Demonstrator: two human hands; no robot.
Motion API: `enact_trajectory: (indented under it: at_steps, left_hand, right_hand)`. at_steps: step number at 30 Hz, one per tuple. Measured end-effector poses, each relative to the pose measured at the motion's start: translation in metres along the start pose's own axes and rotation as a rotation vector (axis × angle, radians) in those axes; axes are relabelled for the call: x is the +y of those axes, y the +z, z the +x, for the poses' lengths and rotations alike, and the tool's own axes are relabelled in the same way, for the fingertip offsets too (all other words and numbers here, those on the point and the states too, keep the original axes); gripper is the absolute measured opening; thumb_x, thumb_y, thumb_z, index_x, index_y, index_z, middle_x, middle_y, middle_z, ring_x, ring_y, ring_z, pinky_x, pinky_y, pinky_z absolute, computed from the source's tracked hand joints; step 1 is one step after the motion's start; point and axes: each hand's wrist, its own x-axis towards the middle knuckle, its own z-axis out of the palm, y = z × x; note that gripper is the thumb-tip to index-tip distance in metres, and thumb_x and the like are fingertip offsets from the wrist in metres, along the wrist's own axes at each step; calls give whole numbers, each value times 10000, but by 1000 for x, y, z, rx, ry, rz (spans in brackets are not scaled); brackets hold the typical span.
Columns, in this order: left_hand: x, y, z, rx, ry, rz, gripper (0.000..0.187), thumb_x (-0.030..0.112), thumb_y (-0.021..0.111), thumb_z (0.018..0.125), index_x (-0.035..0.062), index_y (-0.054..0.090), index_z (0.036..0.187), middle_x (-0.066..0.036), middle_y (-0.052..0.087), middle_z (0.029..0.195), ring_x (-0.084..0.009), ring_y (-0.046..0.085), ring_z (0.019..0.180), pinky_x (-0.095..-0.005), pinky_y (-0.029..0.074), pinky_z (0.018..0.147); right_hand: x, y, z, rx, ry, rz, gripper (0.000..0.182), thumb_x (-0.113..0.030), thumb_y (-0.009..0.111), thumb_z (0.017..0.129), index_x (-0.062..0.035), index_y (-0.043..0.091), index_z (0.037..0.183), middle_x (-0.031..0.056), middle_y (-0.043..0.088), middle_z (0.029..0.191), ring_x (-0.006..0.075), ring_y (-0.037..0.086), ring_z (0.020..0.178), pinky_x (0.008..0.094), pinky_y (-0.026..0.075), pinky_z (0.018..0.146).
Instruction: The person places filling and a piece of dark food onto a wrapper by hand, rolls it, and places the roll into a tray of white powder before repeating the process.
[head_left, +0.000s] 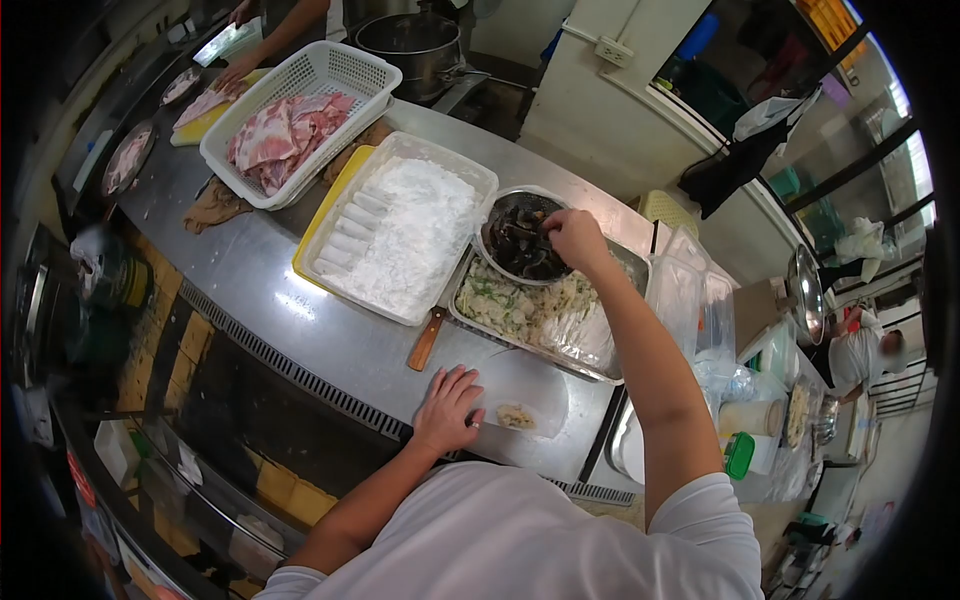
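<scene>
Wrapper (pixel 525 395) lies flat on the counter (pixel 300 300) with one small filling lump (pixel 516 416), unrolled. Left hand (pixel 447 408) spread flat, pinning its edge. Right hand (pixel 574 235) fingers pinched in the bowl (pixel 522 240) of dark mushrooms. Finished rolls (pixel 352 225) sit in the flour tray (pixel 400 235)

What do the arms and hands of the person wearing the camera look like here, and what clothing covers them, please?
Both arms are bare from the upper arm down, under short white sleeves of a plain white T-shirt. The left hand and the right hand wear no gloves. No watch, bracelet or ring shows on either, though the fingers are small in this view. The fisheye lens bends both forearms.
</scene>
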Motion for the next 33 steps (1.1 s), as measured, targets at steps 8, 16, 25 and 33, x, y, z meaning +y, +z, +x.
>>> enact_trajectory:
  at_steps: [8, 16, 25, 33]
  left_hand:
    - [-2, 3, -1, -3, 5, 1, 418, 227, 780, 893, 60, 716, 1271, -161, 616, 1535, -381, 478, 1531, -603, 290, 1317]
    - [-1, 3, -1, 14, -2, 2, 376, 210, 798, 877, 62, 736, 1217, -157, 635, 1521, -387, 507, 1507, -601, 301, 1311]
    - [-3, 4, -3, 10, 3, -8, 362, 216, 781, 889, 67, 730, 1216, -159, 614, 1544, -389, 487, 1526, -609, 293, 1315]
    - [-4, 8, -4, -21, -15, -15, 355, 227, 753, 907, 62, 742, 1220, -163, 609, 1555, -392, 476, 1536, -604, 279, 1321]
  right_hand:
    - [-14, 1, -18, -91, -48, -201, 165, -104, 702, 862, -51, 778, 998, 231, 788, 970, 433, 765, 976, 542, 608, 889]
    - [-22, 9, -12, -151, -30, -308, 186, -103, 692, 896, -55, 740, 1069, 219, 792, 977, 440, 766, 997, 548, 610, 886]
    - [-17, -1, -17, -46, 59, -18, 228, -114, 768, 864, -67, 779, 1087, 197, 795, 964, 372, 773, 927, 473, 613, 843]
    - [-44, -15, -140, -224, 192, 668, 208, -80, 852, 877, -22, 773, 1060, 56, 765, 895, 149, 709, 843, 330, 579, 786]
